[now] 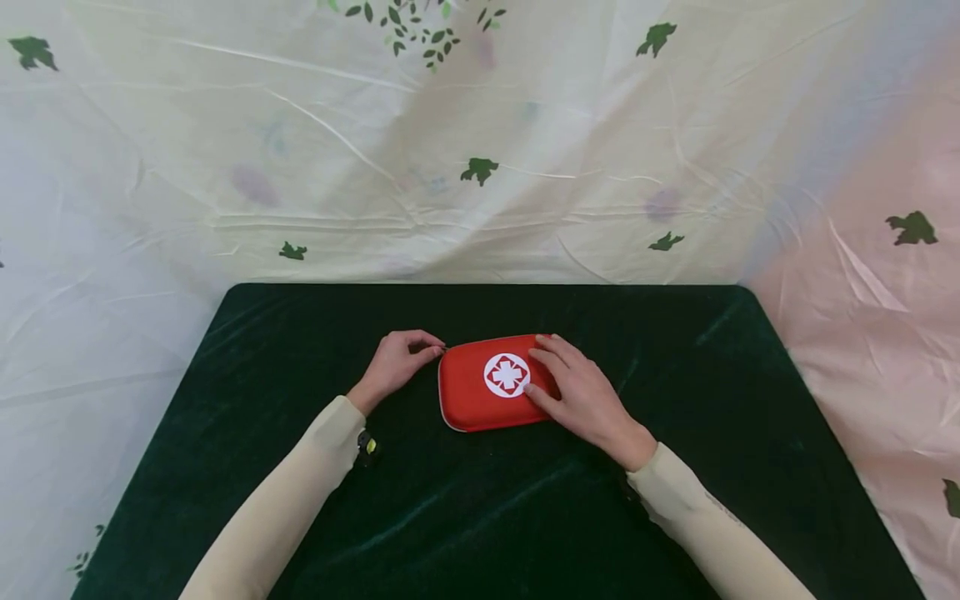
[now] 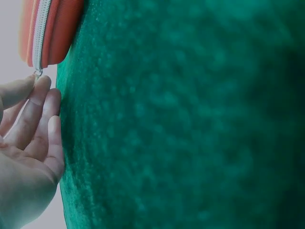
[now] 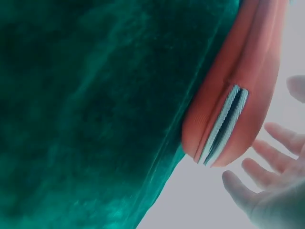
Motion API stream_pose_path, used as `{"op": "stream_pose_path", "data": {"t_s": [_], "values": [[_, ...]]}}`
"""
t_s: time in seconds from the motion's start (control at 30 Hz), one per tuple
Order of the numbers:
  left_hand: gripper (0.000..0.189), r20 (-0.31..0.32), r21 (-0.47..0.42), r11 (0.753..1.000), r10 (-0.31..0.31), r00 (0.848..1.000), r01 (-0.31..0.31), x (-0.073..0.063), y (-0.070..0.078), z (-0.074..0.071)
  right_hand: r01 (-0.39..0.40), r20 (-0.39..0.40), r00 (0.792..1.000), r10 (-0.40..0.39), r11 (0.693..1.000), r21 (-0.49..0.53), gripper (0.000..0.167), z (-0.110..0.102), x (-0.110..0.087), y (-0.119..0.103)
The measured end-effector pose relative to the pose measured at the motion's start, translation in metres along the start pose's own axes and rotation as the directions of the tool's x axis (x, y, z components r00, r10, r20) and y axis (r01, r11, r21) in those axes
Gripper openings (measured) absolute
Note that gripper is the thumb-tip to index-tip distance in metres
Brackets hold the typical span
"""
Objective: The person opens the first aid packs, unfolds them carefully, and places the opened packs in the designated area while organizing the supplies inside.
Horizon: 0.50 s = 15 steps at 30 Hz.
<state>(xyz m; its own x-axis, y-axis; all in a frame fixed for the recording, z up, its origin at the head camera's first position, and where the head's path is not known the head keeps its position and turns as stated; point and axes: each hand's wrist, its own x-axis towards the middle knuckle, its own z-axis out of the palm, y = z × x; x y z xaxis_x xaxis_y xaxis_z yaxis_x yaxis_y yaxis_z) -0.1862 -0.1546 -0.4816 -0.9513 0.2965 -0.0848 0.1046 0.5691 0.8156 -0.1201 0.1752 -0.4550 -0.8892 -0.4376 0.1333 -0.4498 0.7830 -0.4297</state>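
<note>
A red first-aid case point(image 1: 465, 392) with a white round cross emblem point(image 1: 507, 375) lies flat on the dark green cloth. My left hand point(image 1: 395, 364) is at its far left corner, thumb and forefinger pinching the small zipper pull point(image 2: 37, 73). Beside that pull the zipper teeth point(image 2: 41, 33) run closed along the edge. On the right half of the lid rests my right hand point(image 1: 588, 400), its fingers spread and loosely bent, thumb beside the emblem. In the right wrist view the zipper rows point(image 3: 215, 131) stand parted with a dark gap between them.
The green velvet cloth point(image 1: 480, 517) covers the whole table. White sheeting point(image 1: 562, 125) printed with green leaves hangs behind the table's back edge and along both sides. A dark wrist strap point(image 1: 367, 446) sits at the left cuff.
</note>
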Motion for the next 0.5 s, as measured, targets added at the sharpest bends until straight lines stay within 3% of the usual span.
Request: {"op": "stream_pose_path", "data": {"t_s": [0.2, 0.5], "values": [[0.021, -0.005, 0.026, 1.000, 0.009, 1.000, -0.009, 0.000, -0.001, -0.001, 0.090, 0.098, 0.991, -0.088, 0.996, -0.020, 0.074, 0.006, 0.009, -0.006], [0.019, -0.018, 0.150, 0.987, 0.058, 0.998, -0.055, 0.001, -0.002, -0.003, 0.085, 0.212, 0.975, -0.068, 0.994, -0.072, 0.083, 0.007, 0.014, -0.006]]}}
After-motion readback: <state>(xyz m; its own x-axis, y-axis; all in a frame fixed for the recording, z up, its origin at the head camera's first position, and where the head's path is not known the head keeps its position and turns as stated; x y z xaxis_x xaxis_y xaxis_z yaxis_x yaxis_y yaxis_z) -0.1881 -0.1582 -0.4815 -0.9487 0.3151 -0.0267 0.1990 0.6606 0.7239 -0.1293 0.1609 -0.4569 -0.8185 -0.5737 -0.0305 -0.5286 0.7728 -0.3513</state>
